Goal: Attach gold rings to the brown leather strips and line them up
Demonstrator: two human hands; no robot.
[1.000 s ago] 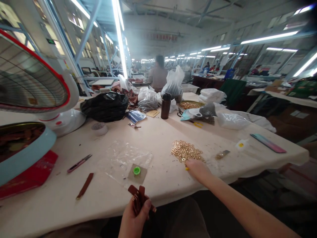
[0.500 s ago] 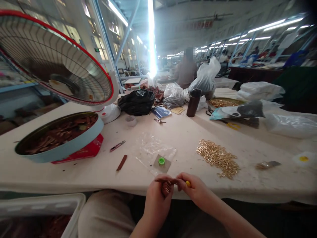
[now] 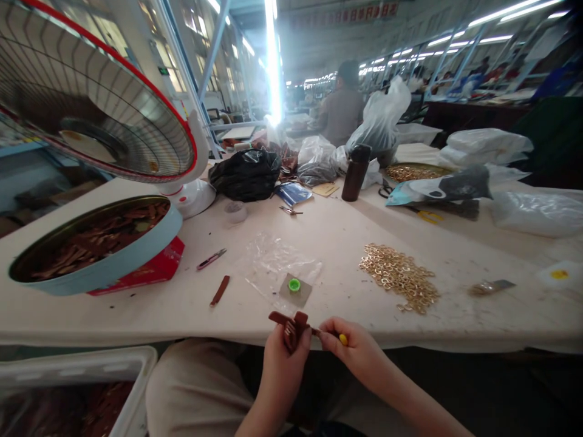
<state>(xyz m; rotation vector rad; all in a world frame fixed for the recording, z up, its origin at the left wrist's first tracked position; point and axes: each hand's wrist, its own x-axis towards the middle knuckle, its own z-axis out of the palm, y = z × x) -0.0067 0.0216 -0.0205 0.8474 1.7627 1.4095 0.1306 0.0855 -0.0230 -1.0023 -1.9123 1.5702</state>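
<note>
Several brown leather strips [image 3: 291,331] are clasped in my left hand [image 3: 285,358] at the table's front edge. My right hand [image 3: 341,340] is closed on a tool with a yellow handle [image 3: 343,340], whose tip side points towards the strips. Just beyond my hands, a green round cap [image 3: 294,284] sits on a grey square [image 3: 301,297]. One brown strip [image 3: 220,291] lies on the table to the left. To the right is a pile of gold-coloured metal rings [image 3: 398,276].
A blue round tray [image 3: 104,267] of brown strips and a fan [image 3: 182,145] stand left. Scissors-like snips [image 3: 212,259] and a clear plastic sheet [image 3: 268,261] lie mid-table. Behind are a dark bottle [image 3: 356,174], a black bag [image 3: 246,175] and a person [image 3: 341,112].
The strips in my left hand have shifted and fanned apart, with one now standing up. My right hand has moved slightly left. The whole view has shifted a little.
</note>
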